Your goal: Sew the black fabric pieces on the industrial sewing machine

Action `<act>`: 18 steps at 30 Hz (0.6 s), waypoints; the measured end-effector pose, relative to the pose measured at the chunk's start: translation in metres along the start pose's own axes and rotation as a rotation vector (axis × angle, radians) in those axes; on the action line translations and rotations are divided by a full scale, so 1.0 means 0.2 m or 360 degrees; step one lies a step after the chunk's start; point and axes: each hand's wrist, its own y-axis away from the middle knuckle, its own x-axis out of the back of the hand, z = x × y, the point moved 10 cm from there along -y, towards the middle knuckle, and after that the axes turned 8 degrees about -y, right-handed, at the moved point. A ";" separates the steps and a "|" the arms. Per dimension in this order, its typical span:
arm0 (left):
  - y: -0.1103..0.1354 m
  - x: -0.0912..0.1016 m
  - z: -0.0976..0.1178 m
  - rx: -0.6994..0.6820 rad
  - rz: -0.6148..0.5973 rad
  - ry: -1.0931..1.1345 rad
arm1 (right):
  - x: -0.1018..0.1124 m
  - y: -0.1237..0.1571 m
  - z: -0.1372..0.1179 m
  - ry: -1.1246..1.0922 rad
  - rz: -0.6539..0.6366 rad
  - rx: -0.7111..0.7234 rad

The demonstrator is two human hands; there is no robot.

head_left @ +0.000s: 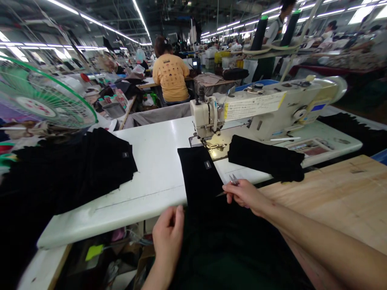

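White bench (155,157) is carrying a sewing machine (267,123) | black cloth (196,173) is lying across the front edge, long axis running front-to-back, far end pointing toward the machine | label (207,164) is already sitting on it; what remains is not showing | right hand (243,195) is grasping snips (234,180); left hand (168,229) is resting half-curled beside the cloth, any pinch unclear

Your left grip (167,231) is pointing upward, its fingers (165,215) lying curled. Your right grip (244,195) is sitting farther forward, its forearm (317,230) slanting in from the right.
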 end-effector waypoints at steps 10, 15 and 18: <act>0.04 -0.42 0.66 -0.1513 -0.0128 -0.1054 | -0.01 0.00 0.00 0.0075 -0.0073 -0.0059; 0.01 -0.39 0.63 -0.1507 -0.0122 -0.0887 | 0.03 0.11 -0.28 0.0960 0.0141 0.0925; -0.05 -0.40 0.64 -0.1390 -0.0299 -0.0894 | -0.10 0.23 -0.35 0.1646 -0.0019 0.1573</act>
